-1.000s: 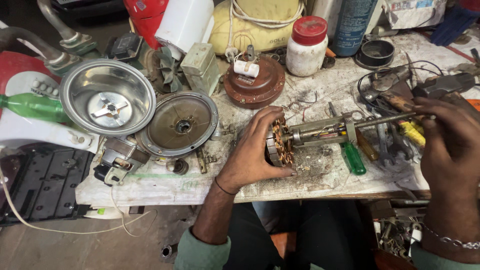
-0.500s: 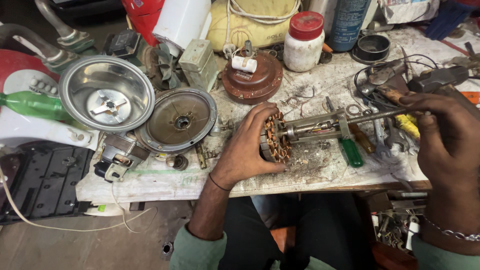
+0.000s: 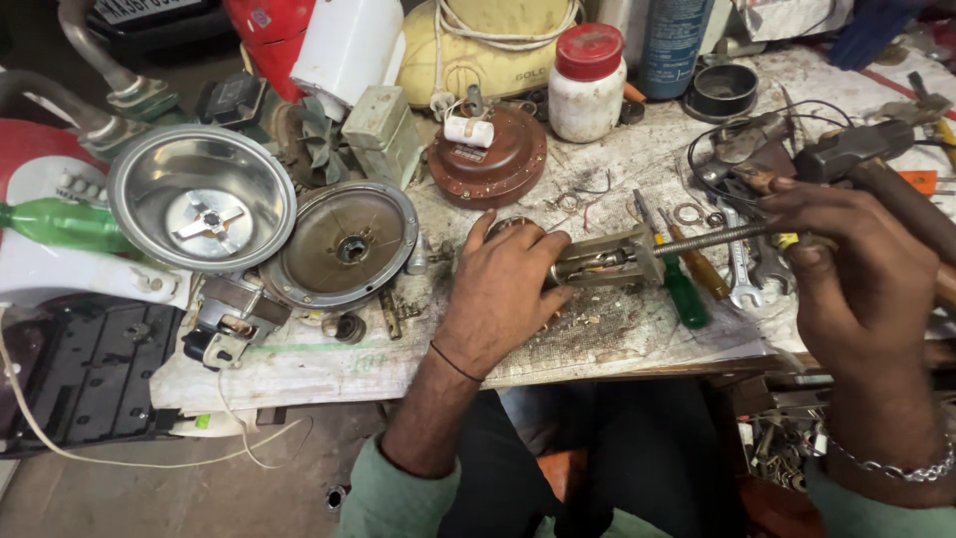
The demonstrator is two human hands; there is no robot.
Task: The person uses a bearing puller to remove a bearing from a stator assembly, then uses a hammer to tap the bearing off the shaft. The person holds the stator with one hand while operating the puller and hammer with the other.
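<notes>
Left hand [image 3: 501, 289]: fingers curled over the round end of a grey metal motor armature with frame and threaded shaft [image 3: 607, 261], palm down, thumb toward the bench top. The wound end is hidden under the hand; only the frame and shaft show to its right. Grip closed on the part.

Right hand [image 3: 856, 269]: fingers closed around the far end of the long threaded rod [image 3: 712, 236] that runs out of the armature frame; a yellow-handled tool tip [image 3: 792, 241] shows just at the fingertips. Whether the fingers hold the rod, the tool or both, cannot tell. A metal chain bracelet [image 3: 881, 463] sits on the wrist.

The armature lies across the front middle of the dirty paper-covered workbench [image 3: 329, 369], between the two hands, shaft pointing right and slightly away.

Just beside the shaft: a green-handled screwdriver [image 3: 685, 299] and an orange-handled screwdriver [image 3: 697, 267], lying touching or nearly so. A steel spanner [image 3: 739, 274] lies next to them.

Left of the left hand: a round brownish metal housing plate with a centre hole [image 3: 344, 244], overlapped at its left edge by a shiny steel bowl with a blade at the bottom [image 3: 202, 196].

Behind the left hand: a reddish-brown domed disc with a white plug on top [image 3: 488, 157]. Further back, a white jar with a red lid [image 3: 588, 70] and a blue spray can [image 3: 672, 45].

Far left edge: a green plastic bottle [image 3: 60, 224] on its side.
</notes>
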